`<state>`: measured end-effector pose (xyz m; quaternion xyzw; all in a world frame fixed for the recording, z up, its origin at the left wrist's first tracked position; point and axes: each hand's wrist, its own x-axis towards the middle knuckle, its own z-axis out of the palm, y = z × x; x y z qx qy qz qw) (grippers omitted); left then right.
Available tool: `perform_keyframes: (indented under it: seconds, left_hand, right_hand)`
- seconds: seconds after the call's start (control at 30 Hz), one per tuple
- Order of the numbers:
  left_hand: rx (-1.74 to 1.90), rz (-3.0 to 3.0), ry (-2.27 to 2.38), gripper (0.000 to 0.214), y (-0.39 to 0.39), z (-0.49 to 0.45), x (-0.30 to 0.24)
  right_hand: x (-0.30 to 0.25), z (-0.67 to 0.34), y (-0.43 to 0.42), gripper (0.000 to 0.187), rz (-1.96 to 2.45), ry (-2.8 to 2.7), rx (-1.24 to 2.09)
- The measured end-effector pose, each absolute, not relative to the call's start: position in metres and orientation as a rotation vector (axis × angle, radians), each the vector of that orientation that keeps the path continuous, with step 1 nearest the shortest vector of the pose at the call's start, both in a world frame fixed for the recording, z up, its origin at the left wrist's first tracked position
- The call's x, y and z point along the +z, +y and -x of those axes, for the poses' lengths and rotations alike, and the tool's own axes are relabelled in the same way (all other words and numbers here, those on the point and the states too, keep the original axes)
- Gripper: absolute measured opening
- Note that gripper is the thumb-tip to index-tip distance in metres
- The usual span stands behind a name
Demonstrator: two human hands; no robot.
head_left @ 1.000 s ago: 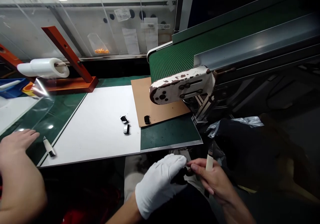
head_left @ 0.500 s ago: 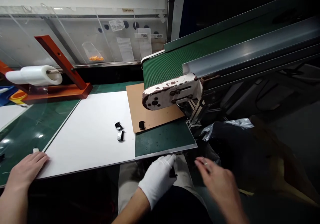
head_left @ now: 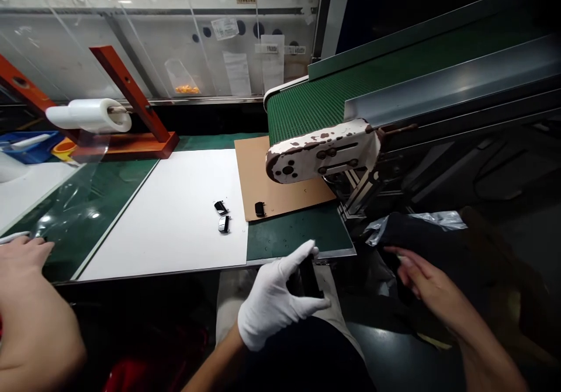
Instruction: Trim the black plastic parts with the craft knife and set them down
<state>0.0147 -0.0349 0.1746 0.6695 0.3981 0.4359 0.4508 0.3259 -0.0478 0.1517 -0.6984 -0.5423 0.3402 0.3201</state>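
Observation:
My left hand [head_left: 278, 298], in a white glove, grips a black plastic part [head_left: 310, 278] between thumb and fingers, above my lap. My bare right hand [head_left: 416, 275] is off to the right, beside a dark plastic bag [head_left: 421, 234]. Its fingers are pressed together, and whatever is between them is too small to make out. Two small glossy black parts [head_left: 224, 224] lie on the white sheet [head_left: 175, 205]. A third small black part [head_left: 260, 208] rests on the brown cardboard [head_left: 289, 202].
A green conveyor belt [head_left: 315, 106] slopes up to the right over the cardboard. At the back left, a roll of clear film [head_left: 92, 115] hangs on a wooden stand [head_left: 131, 146]. Another person's arm [head_left: 35, 316] reaches in from the left.
My right hand has moved right, towards the dark bag. My left hand has turned, showing more of the black part. The other person's hand has shifted left, and the view has turned slightly.

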Motion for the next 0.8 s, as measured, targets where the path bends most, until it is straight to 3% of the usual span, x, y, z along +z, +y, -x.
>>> perform_keyframes:
  seconds: [0.17,0.3,0.43,0.63,0.8]
  left_hand:
    - [1.11,-1.569,0.927,0.086,-0.041,-0.015,0.182]
    - [1.169,-1.508,0.829,0.086,-0.046,-0.017,0.188]
    - [1.147,-1.505,0.803,0.088,-0.05,-0.016,0.19]
    - [1.119,-1.522,0.757,0.091,-0.051,-0.014,0.189]
    - [1.106,-1.541,0.765,0.094,-0.05,-0.015,0.194]
  right_hand:
    - [0.186,-0.277,-0.049,0.033,1.627,-1.705,1.162]
    - [0.214,-0.246,-0.052,0.04,1.468,-2.022,1.009]
    - [0.23,-0.222,-0.055,0.064,1.358,-2.251,0.863]
    - [0.236,-0.205,-0.048,0.059,1.391,-2.338,0.695]
    - [0.239,-0.205,-0.044,0.064,1.422,-2.349,0.837]
